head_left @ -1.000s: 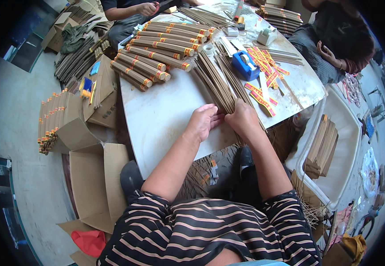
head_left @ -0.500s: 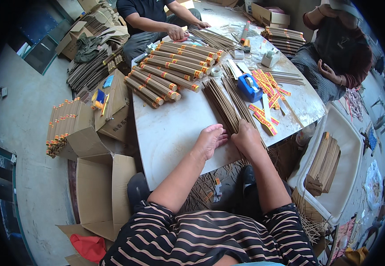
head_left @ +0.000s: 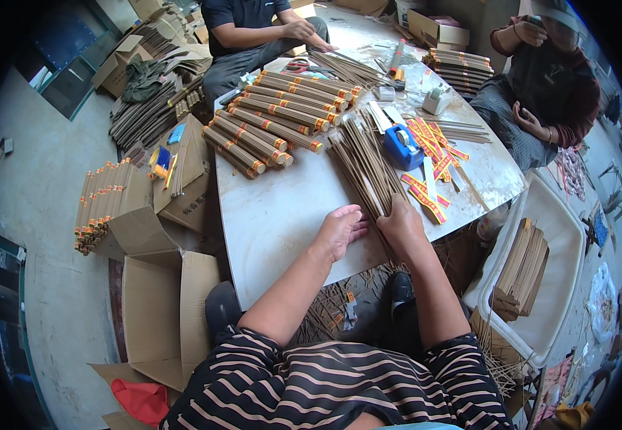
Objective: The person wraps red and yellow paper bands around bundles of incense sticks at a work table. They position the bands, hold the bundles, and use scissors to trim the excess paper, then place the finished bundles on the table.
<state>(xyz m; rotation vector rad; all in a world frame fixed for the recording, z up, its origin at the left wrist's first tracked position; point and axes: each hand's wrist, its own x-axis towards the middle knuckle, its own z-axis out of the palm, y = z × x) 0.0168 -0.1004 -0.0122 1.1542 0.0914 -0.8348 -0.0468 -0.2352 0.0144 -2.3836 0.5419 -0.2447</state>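
The right hand (head_left: 402, 228) is pinching the near end of the incense sticks (head_left: 365, 166), running toward eleven o'clock, while the left hand (head_left: 340, 231) is resting spread just beside.

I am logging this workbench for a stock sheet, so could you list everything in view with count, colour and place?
table: one, pale grey, centre.
loose stick pile: one fanned heap, brown, mid-table, near end under the hands.
wrapped stick bundles: about a dozen, brown with orange-yellow ends, far left of the table.
tape dispenser: one, blue, right of the pile.
label strips: many, red and yellow, right side of the table.
cardboard boxes: several, brown, on the floor at left.
white tub: one, right of the table, holding flat brown packets.
other people: two, seated at the far side.
left hand: flat on the table beside the pile.
right hand: on the near end of the pile.
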